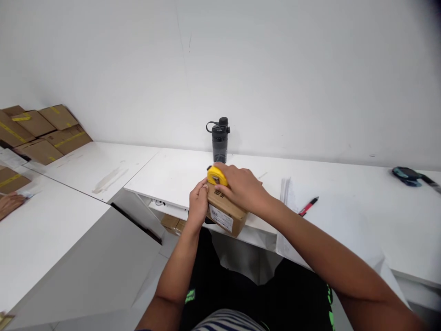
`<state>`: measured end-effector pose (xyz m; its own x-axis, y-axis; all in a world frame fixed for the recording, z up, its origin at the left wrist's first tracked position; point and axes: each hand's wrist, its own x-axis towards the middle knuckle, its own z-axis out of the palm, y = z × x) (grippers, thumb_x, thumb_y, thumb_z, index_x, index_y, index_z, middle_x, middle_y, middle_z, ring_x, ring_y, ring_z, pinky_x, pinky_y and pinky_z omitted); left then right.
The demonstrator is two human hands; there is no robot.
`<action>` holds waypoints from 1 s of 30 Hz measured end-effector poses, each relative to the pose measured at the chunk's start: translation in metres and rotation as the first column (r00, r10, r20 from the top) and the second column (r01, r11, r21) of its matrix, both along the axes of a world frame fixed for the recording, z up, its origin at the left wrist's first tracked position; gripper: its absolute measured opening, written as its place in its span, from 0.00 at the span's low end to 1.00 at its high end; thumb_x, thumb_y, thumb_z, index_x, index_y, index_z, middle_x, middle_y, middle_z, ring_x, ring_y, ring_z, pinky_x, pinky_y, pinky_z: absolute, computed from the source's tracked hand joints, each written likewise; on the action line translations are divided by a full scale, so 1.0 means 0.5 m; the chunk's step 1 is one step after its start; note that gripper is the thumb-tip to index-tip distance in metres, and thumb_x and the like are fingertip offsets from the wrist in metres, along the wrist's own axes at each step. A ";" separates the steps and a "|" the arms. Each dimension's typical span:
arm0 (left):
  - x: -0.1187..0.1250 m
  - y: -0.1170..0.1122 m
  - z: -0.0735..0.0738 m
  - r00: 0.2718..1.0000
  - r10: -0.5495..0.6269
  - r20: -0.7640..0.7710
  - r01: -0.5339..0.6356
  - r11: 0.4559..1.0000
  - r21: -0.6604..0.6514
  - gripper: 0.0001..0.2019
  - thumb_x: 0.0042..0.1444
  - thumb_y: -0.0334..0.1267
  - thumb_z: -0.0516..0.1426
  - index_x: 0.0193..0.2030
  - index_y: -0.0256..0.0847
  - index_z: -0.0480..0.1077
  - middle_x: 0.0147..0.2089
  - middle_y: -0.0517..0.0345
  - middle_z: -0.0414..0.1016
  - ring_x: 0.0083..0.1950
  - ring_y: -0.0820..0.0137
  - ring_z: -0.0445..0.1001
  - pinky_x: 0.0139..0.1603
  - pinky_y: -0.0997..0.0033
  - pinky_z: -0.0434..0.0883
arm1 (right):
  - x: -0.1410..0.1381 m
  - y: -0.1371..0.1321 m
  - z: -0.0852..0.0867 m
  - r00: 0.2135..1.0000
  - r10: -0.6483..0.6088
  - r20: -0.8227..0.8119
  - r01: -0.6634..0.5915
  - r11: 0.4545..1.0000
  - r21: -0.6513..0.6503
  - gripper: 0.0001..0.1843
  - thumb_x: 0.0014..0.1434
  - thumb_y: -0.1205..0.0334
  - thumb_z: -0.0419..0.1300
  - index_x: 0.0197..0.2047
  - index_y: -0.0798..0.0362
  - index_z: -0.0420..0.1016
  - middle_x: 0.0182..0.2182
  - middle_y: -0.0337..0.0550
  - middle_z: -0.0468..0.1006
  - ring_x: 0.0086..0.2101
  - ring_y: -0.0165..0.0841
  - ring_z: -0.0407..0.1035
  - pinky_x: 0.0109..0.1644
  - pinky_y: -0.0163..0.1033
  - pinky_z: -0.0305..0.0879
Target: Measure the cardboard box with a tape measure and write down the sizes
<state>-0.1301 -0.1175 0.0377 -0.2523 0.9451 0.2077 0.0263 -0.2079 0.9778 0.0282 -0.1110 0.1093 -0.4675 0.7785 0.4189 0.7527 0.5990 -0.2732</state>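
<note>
A small brown cardboard box (225, 214) with a white label sits at the front edge of the white table (344, 207). My right hand (241, 186) lies over the top of the box, fingers closed on a yellow tape measure (216, 175). At the box's left side, my left hand (197, 204) has its fingers closed and its thumb pressed by the tape measure's end. What its fingers pinch is hidden.
A dark water bottle (220, 140) stands behind the box near the wall. A red pen (308, 207) and papers (287, 191) lie to the right, a dark device (409, 175) at far right. Cardboard boxes (44, 131) are stacked far left, where another person's hand (10, 202) shows.
</note>
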 end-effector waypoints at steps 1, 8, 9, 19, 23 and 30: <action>-0.002 0.001 0.000 1.000 0.008 -0.009 -0.008 1.000 0.005 0.20 0.59 0.40 0.52 0.55 0.37 0.75 0.56 0.51 0.78 0.58 0.60 0.74 0.60 0.62 0.67 | -0.011 0.010 0.005 0.999 0.002 0.033 -0.003 1.000 0.016 0.26 0.66 0.58 0.54 0.65 0.51 0.59 0.46 0.54 0.77 0.43 0.46 0.73 0.50 0.52 0.64; 0.003 0.006 -0.015 1.000 -0.002 -0.020 0.003 1.000 0.029 0.21 0.61 0.42 0.52 0.58 0.40 0.73 0.60 0.52 0.75 0.61 0.60 0.72 0.63 0.61 0.66 | 0.025 0.010 -0.003 0.993 0.068 -0.095 -0.059 0.993 0.099 0.29 0.66 0.58 0.53 0.69 0.50 0.54 0.53 0.51 0.76 0.51 0.44 0.70 0.62 0.57 0.53; 0.009 0.003 -0.019 0.999 0.031 -0.025 -0.029 0.998 0.055 0.21 0.61 0.42 0.52 0.58 0.40 0.73 0.60 0.52 0.75 0.61 0.61 0.71 0.64 0.61 0.66 | 0.041 -0.001 -0.008 0.987 0.033 -0.159 -0.015 0.993 0.114 0.30 0.66 0.57 0.54 0.69 0.49 0.54 0.54 0.50 0.76 0.52 0.44 0.70 0.64 0.57 0.51; 0.078 0.065 -0.020 0.869 0.448 -0.212 -0.348 0.857 0.381 0.23 0.68 0.43 0.44 0.63 0.41 0.68 0.66 0.50 0.67 0.72 0.64 0.56 0.73 0.60 0.51 | 0.190 -0.090 -0.174 0.468 -0.464 -0.752 0.277 0.885 -0.373 0.38 0.53 0.45 0.66 0.63 0.49 0.63 0.55 0.52 0.74 0.48 0.42 0.72 0.55 0.52 0.68; 0.098 0.086 -0.017 0.799 0.533 -0.278 -0.343 0.784 0.517 0.30 0.66 0.58 0.43 0.62 0.39 0.68 0.73 0.43 0.52 0.76 0.57 0.42 0.75 0.52 0.40 | 0.171 -0.100 -0.231 0.202 -0.496 -0.844 -0.001 0.862 -0.507 0.41 0.50 0.45 0.68 0.62 0.53 0.63 0.45 0.51 0.79 0.43 0.41 0.75 0.52 0.50 0.71; 0.160 -0.074 -0.095 0.900 -0.283 -0.333 0.380 0.883 0.277 0.50 0.46 0.76 0.51 0.68 0.44 0.56 0.68 0.39 0.60 0.66 0.50 0.64 0.65 0.49 0.64 | 0.105 -0.182 -0.262 -0.014 -0.475 -0.880 -0.316 0.837 -0.446 0.31 0.58 0.38 0.59 0.58 0.46 0.65 0.50 0.47 0.78 0.45 0.41 0.75 0.48 0.46 0.74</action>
